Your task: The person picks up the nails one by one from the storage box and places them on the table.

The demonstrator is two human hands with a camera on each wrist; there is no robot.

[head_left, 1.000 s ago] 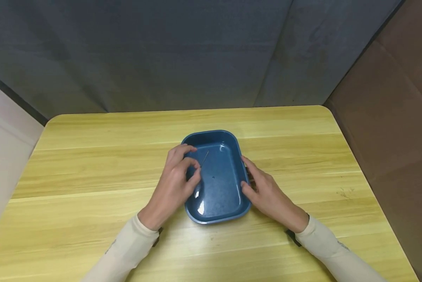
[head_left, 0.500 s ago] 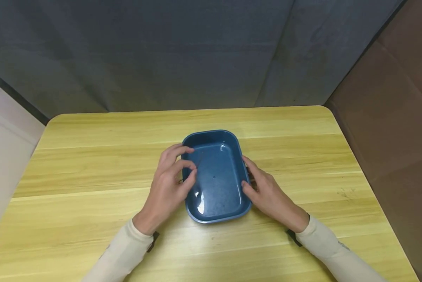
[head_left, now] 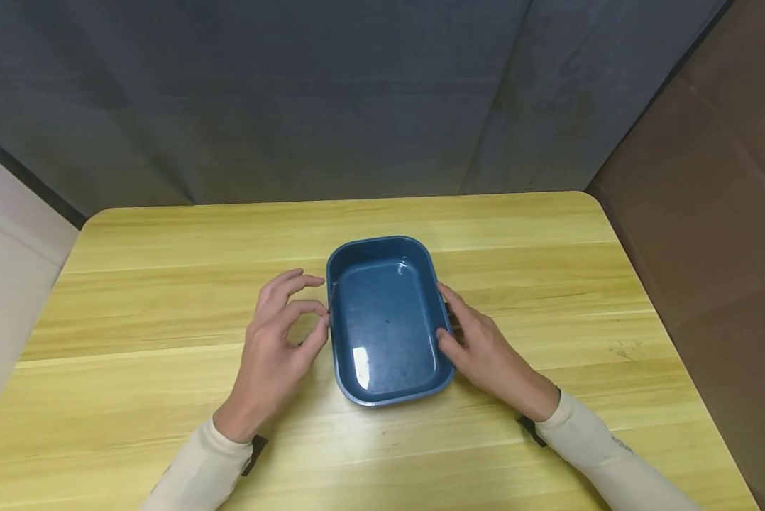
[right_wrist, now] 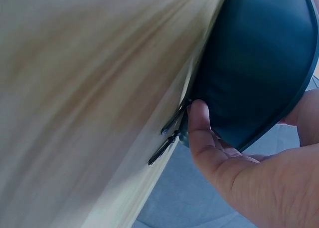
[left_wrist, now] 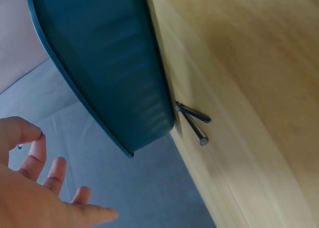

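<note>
A dark blue rectangular tray (head_left: 385, 319) sits mid-table with nothing in it. My left hand (head_left: 321, 319) hovers just left of the tray, clear of the rim. Its thumb and forefinger curl toward each other and pinch a thin nail, which shows only as dark specks by the fingertip (left_wrist: 31, 138). My right hand (head_left: 465, 326) rests straight fingers along the tray's right wall, thumb (right_wrist: 199, 133) against it. Two dark nails (left_wrist: 192, 120) lie on the wood by the tray's left wall (left_wrist: 109, 63). Two more nails (right_wrist: 167, 138) lie by the right wall (right_wrist: 259, 63), under my right fingers.
The yellow wooden table (head_left: 165, 284) has rounded far corners and ends at a grey fabric backdrop (head_left: 293, 92). A brown panel (head_left: 727, 213) stands off the right edge and a pale surface (head_left: 6, 270) off the left.
My left hand drew back out of the tray to its left side, and the thin nail that lay in the tray is gone from it. The right hand and tray stayed put.
</note>
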